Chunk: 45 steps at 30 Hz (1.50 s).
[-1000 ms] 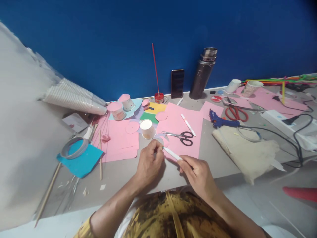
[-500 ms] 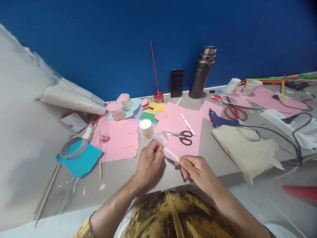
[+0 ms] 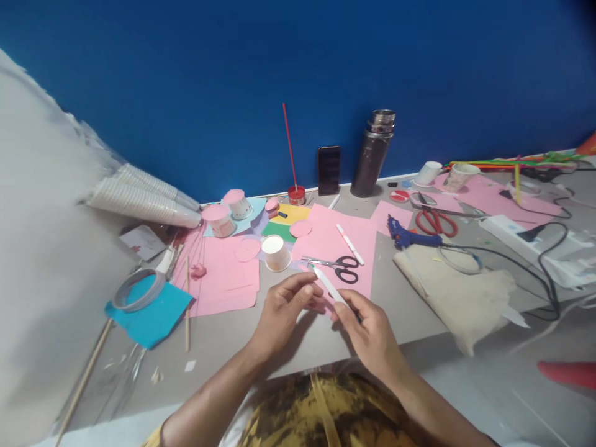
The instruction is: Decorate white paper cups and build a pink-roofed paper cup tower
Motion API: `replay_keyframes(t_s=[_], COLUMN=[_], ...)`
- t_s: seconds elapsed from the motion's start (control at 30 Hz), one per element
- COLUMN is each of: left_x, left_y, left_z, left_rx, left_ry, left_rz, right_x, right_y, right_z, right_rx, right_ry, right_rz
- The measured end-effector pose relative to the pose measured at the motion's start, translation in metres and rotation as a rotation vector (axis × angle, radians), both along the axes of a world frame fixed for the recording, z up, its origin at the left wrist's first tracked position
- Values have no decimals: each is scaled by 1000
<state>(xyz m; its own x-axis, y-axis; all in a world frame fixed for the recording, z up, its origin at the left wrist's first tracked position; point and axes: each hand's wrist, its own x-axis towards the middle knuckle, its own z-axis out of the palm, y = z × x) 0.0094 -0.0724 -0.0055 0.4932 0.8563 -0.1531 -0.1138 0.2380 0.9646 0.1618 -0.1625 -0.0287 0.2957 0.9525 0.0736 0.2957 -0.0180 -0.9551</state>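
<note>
Both hands have lifted off the table, the pen's tip swung up toward the scissors (image 3: 342, 267). The right hand (image 3: 367, 326) pinches the white pen (image 3: 328, 285) by its near end; the left hand (image 3: 284, 304) pinches a pink scrap (image 3: 320, 304) just beneath it.

Craft workspace, glue gun (image 3: 404, 231), scissors (image 3: 336, 266), coloured paper (image 3: 222, 273)
</note>
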Motion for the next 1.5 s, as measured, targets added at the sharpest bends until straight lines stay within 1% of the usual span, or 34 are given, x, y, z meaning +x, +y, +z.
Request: replay_keyframes(t_s=[0.1,0.2,0.27,0.37,0.43,0.5,0.6,0.67,0.77,0.87,1.03,1.17,1.37,1.43,1.5], left_x=[4,7,8,11,15,18,21,19,14,12,14,13,13,14,15], left_y=[1,11,20,32,38,42,45,45,43,42,40,39,41,40,39], left_z=[2,11,18,21,15,5,-10,-16,-20,-21,-20,-22,-25,-24,-24], left_rx=[-10,9,-33,-83,-103,-153,-257,-280,-278,-286,-283,-285,-249,-237,-236], left_ry=[-11,-2,-26,-60,-96,-144,-177,-176,-145,-112,-86,-72,-52,-54,-56], left_rz=[-57,-24,-10,-34,-50,-55,-88,-103,-100,-115,-146,-153,-163,-154,-155], right_x=[-10,-5,12,47,67,78,75,66,56,53,53,54,54,50,52], right_y=[4,10,15,18,20,23,35,47,63,70,72,73,78,76,69], right_z=[2,7,11,14,15,17,18,18,16,14,18,23,17,16,19], right_rx=[10,37,47,-28,-90,-136,-216,-257,-272,-283,-294,-310,-343,-347,-339], right_ry=[-2,-83,-255,-566,-683,-753,-868,-934,-975,-1000,-1020,-1042,-1075,-1080,-1082], right_rz=[54,139,107,-34,-87,-115,-44,23,51,56,53,85,115,130,154])
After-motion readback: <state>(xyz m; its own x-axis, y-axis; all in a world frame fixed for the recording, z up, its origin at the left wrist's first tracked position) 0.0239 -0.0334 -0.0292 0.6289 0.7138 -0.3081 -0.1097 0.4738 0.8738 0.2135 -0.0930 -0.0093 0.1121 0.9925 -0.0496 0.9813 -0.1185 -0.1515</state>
